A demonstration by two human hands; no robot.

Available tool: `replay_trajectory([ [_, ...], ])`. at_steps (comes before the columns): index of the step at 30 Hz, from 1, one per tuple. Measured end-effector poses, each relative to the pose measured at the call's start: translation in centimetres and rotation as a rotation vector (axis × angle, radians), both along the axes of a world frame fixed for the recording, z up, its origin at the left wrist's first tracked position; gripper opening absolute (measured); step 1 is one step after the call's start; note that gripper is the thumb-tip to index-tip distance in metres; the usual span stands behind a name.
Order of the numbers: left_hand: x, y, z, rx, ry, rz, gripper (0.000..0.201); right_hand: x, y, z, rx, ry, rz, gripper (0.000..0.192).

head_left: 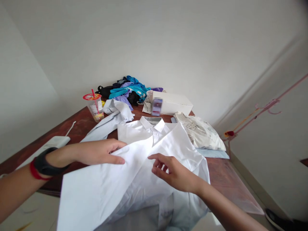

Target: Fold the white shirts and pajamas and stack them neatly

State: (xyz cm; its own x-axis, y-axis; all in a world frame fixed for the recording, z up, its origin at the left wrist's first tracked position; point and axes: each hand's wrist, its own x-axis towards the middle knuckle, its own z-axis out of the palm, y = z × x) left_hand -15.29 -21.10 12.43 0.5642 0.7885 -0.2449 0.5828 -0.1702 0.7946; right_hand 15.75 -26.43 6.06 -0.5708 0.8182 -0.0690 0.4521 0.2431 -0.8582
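A white collared shirt lies over the table's front edge, its collar facing the wall and its lower part hanging toward me. One white panel or sleeve spreads out to the lower left. My left hand rests on this cloth, thumb and fingers apart; a dark band and a red cord circle the wrist. Over the middle of the shirt is my right hand, index finger stretched out and the others loosely bent, with nothing visible in it.
On the brown table stand a plastic cup with a straw and a white box. Piled clothes lie at the back, folded clothes at right. A grey garment and white power strip are left.
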Motion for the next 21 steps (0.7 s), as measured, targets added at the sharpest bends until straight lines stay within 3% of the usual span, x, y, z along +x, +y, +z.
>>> replay_trajectory([
  [3, 3.8, 0.1, 1.2, -0.231, -0.107, -0.051, 0.052, 0.0, -1.1, 0.3, -0.167, 0.314, -0.022, 0.068],
  [6, 8.1, -0.5, 0.9, -0.475, -0.303, -0.056, 0.079, 1.3, -1.4, 0.2, -0.380, 0.522, -0.216, 0.077],
  [8, 10.9, -1.3, 0.0, -0.702, -0.469, -0.203, 0.096, 3.2, -1.4, -0.3, -0.477, 0.523, -0.378, 0.076],
  [10, 13.1, -2.0, -1.4, -0.777, -0.538, -0.368, 0.102, 5.6, -1.8, -1.2, -0.531, 0.472, -0.490, 0.078],
  [12, 14.3, -2.1, -2.9, -0.605, -0.487, -0.454, 0.094, 7.9, -2.7, -2.5, -0.565, 0.413, -0.543, 0.078],
  [15, 14.1, 0.1, -4.9, -0.100, -0.329, -0.422, 0.066, 10.3, -4.9, -4.6, -0.527, 0.298, -0.553, 0.078],
  [17, 12.6, 3.2, -5.9, 0.152, -0.212, -0.343, 0.046, 10.7, -6.3, -5.8, -0.412, 0.216, -0.526, 0.086],
  [21, 7.7, 10.9, -7.0, 0.460, 0.064, -0.096, 0.041, 10.1, -7.2, -6.8, -0.223, 0.071, -0.485, 0.088],
])
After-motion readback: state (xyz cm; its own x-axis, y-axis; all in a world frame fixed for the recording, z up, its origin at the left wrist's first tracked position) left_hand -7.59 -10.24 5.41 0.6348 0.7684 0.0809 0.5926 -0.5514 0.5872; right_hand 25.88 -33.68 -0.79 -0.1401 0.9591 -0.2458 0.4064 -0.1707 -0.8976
